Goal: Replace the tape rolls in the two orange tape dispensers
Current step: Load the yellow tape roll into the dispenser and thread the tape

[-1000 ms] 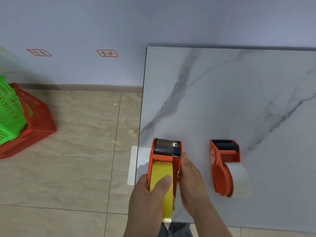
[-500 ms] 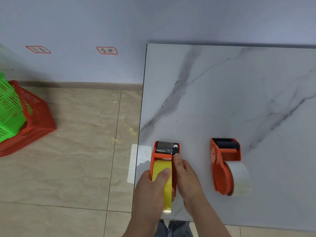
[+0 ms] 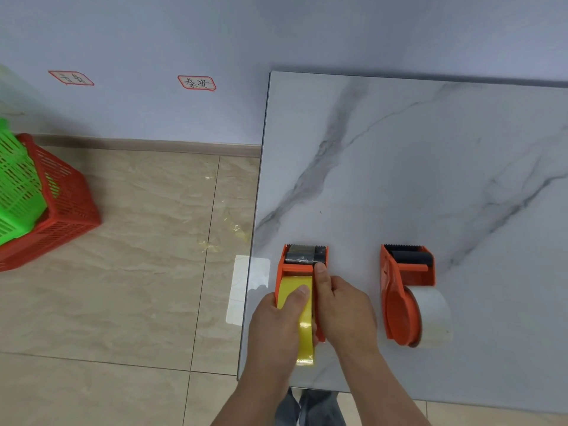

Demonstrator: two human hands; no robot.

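I am working on the left dispenser [image 3: 302, 265], which is sitting near the front left corner of the bench [image 3: 399, 167] with a yellow tape roll [image 3: 299, 302] in it. My left hand [image 3: 276, 327] is wrapping around the roll and the dispenser's near end, thumb lying across the yellow tape. My right hand [image 3: 341, 309] is closing on the dispenser's right side, with its forefinger reaching forward to the dark roller just behind the toothed cutter. A strip of tape appears to be lying over that roller already (it looks greyish and shiny there, though I cannot be sure it is fully threaded).

The right dispenser [image 3: 405, 290] is standing well apart to the right, untouched by either hand, with a white tape roll [image 3: 433, 318] sticking out of its side. Whether that roll is the old one or a fresh one I cannot tell from here.

So I am judging the task to be somewhere around the middle: the yellow roll is seated and its leading end is being pressed into place, while the second dispenser may be waiting its turn.

Beyond the bench, on the tiled floor [image 3: 123, 272] to the left, a green basket [image 3: 15, 186] is nesting in a red basket [image 3: 61, 204], and scraps of clear tape are lying near the bench edge.
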